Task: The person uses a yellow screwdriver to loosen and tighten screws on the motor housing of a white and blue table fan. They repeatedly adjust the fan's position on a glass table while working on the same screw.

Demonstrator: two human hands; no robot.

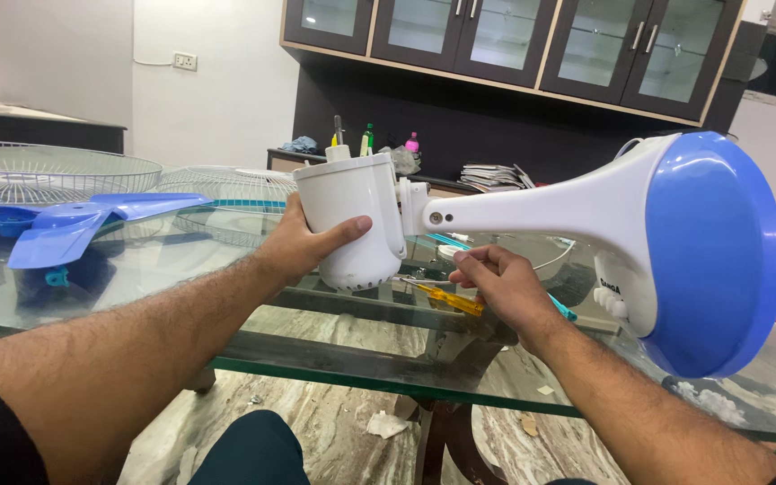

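Note:
My left hand [303,244] grips the white motor housing [352,220] of a table fan lying on its side above a glass table [226,296]. The fan's white neck [550,202] runs right to its round blue and white base [707,251]. My right hand [500,283] sits just below the neck joint with the fingers pinched together, holding something small and white at the fingertips. A yellow-handled screwdriver [455,301] lies on the glass right beside that hand.
A blue fan blade [92,224] and two wire fan guards [38,171] [226,184] rest on the left of the glass table. Dark cabinets with glass doors [505,36] hang behind, above a shelf with bottles and papers. Scraps lie on the marble floor below.

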